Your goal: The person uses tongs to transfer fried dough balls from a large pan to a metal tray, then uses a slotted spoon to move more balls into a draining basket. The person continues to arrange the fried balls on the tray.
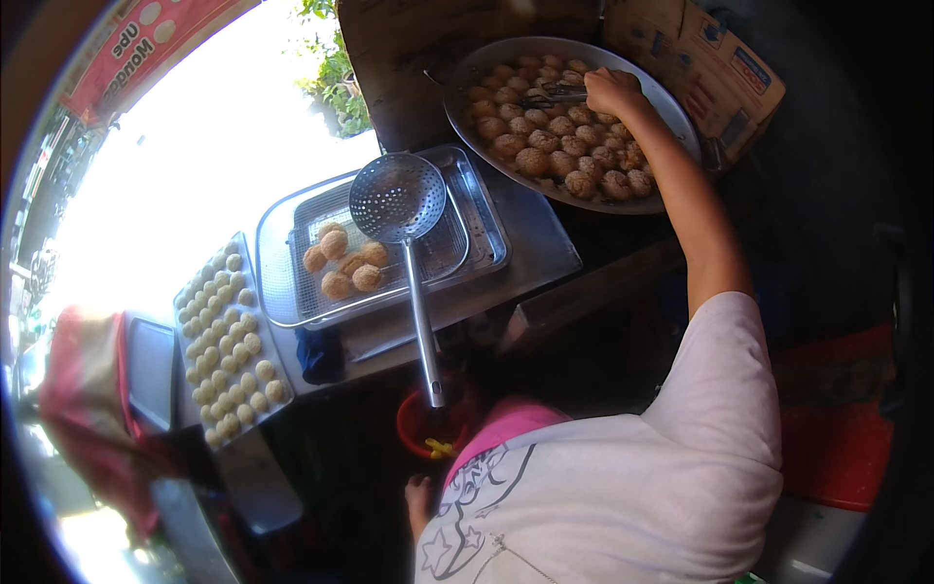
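Observation:
My right hand (613,91) is closed around the handle of metal tongs (562,93), reaching over the far side of a wide metal pan (678,117). The tongs' tips lie among many round, seed-coated brown dough balls (543,140), which crowd the dark frying oil. Whether the tongs grip a ball is hard to see. Low beside my body hangs my left hand (418,493), partly in shadow, away from the table; nothing shows in it. A perforated metal skimmer (398,197) rests across a wire-mesh basket (281,255), its handle pointing towards me.
Several fried balls (336,285) lie in the basket, over a metal tray (490,219). To the left, a tray of pale uncooked balls (226,343) sits near an upright-looking grey tray (152,372). A cardboard box (719,80) stands behind the pan. Below the table is a red bucket (412,431).

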A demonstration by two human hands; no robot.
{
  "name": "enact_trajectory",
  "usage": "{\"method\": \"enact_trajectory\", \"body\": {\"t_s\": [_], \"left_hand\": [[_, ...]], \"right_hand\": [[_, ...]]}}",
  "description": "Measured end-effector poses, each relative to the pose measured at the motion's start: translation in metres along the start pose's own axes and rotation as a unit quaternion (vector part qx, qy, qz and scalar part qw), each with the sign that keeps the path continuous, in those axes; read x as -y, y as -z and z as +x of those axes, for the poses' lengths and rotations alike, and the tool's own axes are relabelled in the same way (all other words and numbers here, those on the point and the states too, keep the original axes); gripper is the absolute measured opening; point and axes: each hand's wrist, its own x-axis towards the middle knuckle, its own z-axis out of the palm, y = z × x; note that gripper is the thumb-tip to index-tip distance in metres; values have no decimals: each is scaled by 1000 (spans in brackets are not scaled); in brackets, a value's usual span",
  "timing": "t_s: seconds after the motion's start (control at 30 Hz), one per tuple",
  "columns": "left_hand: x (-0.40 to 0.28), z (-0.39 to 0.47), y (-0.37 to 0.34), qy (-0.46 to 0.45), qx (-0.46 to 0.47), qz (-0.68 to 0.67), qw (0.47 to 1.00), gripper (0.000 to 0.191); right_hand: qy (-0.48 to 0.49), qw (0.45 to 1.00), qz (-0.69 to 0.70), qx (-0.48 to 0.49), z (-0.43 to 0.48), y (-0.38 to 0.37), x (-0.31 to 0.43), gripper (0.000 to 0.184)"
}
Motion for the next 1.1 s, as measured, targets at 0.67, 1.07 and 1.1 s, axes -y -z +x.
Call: {"method": "enact_trajectory", "body": {"t_s": [0.67, 1.07, 1.1], "left_hand": [[30, 34, 0, -20, 1, -25, 999, 37], [30, 39, -7, 7, -16, -64, 998, 34], [30, 39, -7, 6, -20, -66, 998, 33]], "right_hand": [[-30, 991, 130, -10, 56, 12, 7, 29], [-3, 998, 52, -34, 57, 17, 25, 23], [7, 999, 45, -29, 62, 13, 28, 23]]}}
